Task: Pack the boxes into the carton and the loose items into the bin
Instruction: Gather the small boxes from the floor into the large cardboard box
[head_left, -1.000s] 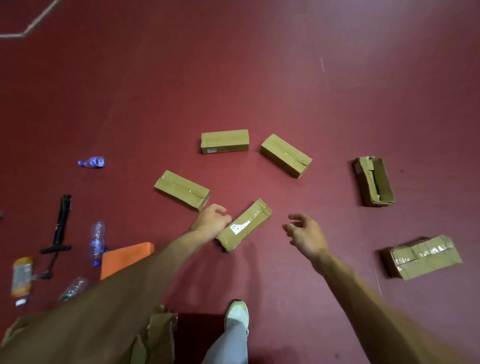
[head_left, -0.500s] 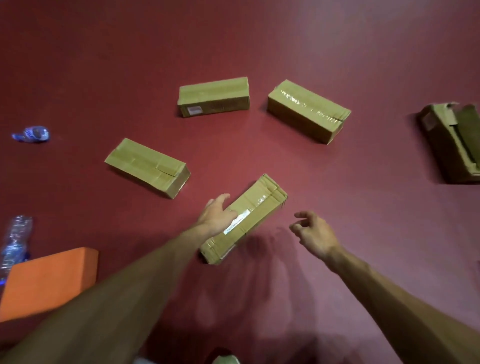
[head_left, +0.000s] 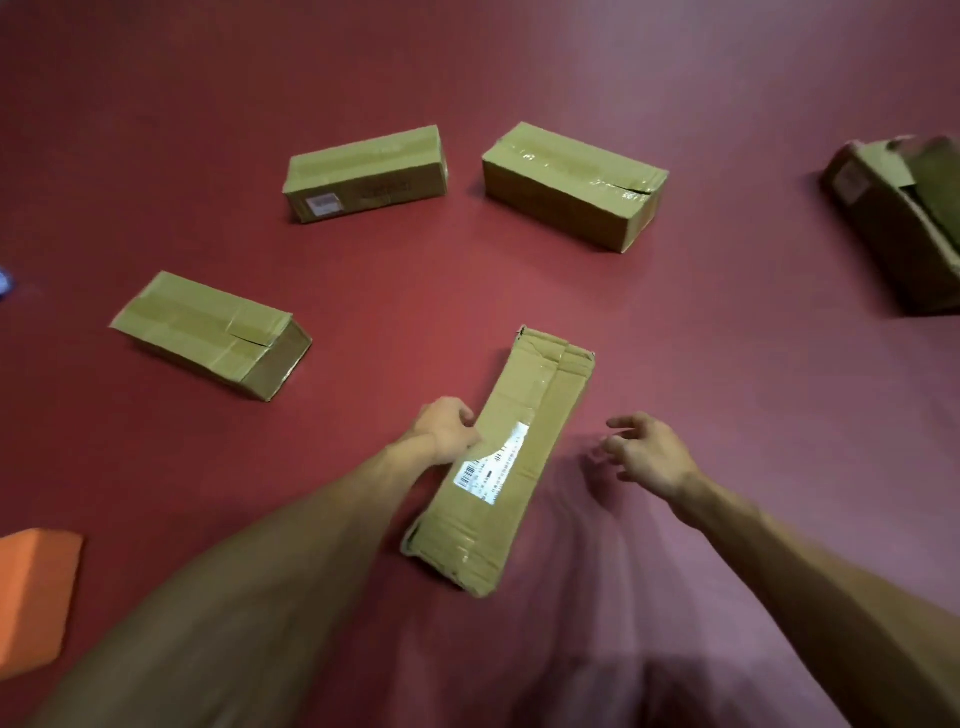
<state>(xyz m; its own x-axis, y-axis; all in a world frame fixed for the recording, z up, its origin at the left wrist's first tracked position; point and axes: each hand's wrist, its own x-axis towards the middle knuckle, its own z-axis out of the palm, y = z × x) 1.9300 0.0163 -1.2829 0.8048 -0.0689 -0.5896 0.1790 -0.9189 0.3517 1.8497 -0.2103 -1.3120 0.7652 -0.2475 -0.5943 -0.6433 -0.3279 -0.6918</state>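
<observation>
A long cardboard box with a white label (head_left: 511, 462) lies on the red floor just ahead of me. My left hand (head_left: 447, 428) grips its left long edge, fingers curled against the side. My right hand (head_left: 644, 452) hovers open a little to the right of the box, not touching it. Three more taped boxes lie further out: one at the left (head_left: 208, 332), one at the back middle (head_left: 366, 174) and one at the back right (head_left: 571, 184).
An opened, crumpled cardboard box (head_left: 898, 218) lies at the right edge. An orange block (head_left: 34, 592) sits at the lower left. A bit of a plastic bottle (head_left: 4, 283) shows at the far left edge. Red floor lies between the boxes.
The view has closed in on the floor. My left hand has taken hold of the labelled box's side, and the box has turned more lengthwise toward me. My right hand stays open beside it.
</observation>
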